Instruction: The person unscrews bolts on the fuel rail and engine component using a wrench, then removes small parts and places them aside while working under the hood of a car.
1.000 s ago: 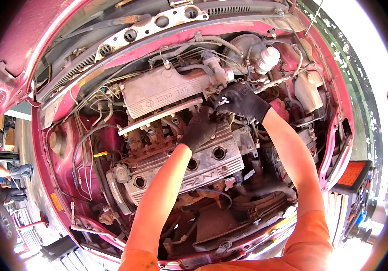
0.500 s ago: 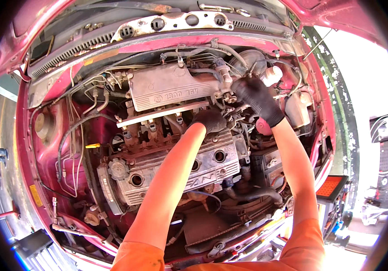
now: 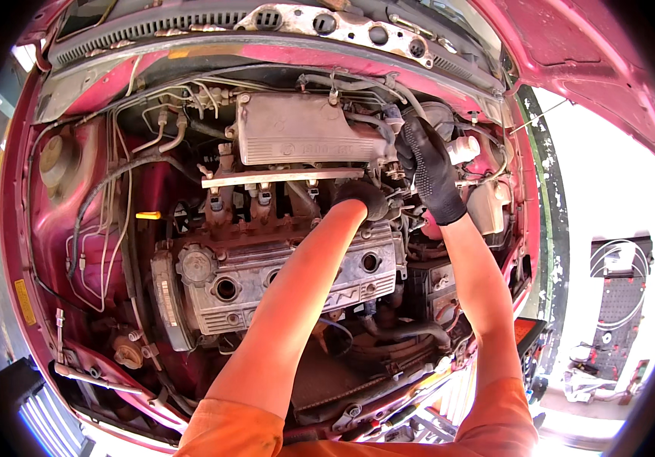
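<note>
Both my gloved hands work at the right end of the silver intake plenum (image 3: 293, 126), which sits beyond the valve cover (image 3: 213, 293). My left hand (image 3: 367, 199) is just on the near side of that end, past the pale rail (image 3: 281, 178); my right hand (image 3: 429, 167) lies to its right. Half a second ago the right looked more bunched; now it stretches farther out, so I judge it's feeling deeper. Fingertips are hidden, so I can't tell whether either grips anything.

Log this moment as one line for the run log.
left hand: by right end of rail | right hand: beside intake cover | grasp: hidden
</note>
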Available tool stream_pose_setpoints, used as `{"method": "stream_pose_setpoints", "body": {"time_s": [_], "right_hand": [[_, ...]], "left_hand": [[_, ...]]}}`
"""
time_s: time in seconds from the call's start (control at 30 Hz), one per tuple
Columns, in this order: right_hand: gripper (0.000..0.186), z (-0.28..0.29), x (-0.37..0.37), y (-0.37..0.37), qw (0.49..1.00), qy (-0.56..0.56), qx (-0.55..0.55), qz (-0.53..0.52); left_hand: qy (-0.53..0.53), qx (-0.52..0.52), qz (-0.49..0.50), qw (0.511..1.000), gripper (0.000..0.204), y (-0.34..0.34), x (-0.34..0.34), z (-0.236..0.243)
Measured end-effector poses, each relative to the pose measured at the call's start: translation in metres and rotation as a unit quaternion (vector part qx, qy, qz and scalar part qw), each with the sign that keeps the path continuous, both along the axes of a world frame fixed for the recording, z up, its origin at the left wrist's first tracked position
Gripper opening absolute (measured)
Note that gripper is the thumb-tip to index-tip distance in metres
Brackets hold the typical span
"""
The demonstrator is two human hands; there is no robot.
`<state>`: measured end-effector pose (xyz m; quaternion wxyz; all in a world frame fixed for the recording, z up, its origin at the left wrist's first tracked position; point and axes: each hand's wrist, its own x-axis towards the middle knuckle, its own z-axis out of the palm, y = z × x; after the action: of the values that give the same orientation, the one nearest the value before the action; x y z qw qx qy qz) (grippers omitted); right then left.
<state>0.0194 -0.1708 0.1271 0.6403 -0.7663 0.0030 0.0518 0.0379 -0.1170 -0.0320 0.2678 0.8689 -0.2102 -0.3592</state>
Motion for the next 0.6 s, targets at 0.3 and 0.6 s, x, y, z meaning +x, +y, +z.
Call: {"method": "stream_pose_setpoints", "body": {"time_s": [0.3,0.6], "right_hand": [[0.024,0.0,-0.013,-0.028,0.753,-0.209,-0.623,0.041],[0.022,-0.069,-0.006,-0.028,0.62,-0.14,-0.762,0.124]], "left_hand": [[-0.042,-0.017,0.033,0.998,0.059,-0.003,-0.008,0.009],[-0.143,-0.144,0.138,0.969,0.066,0.001,-0.033,0.001]]}}
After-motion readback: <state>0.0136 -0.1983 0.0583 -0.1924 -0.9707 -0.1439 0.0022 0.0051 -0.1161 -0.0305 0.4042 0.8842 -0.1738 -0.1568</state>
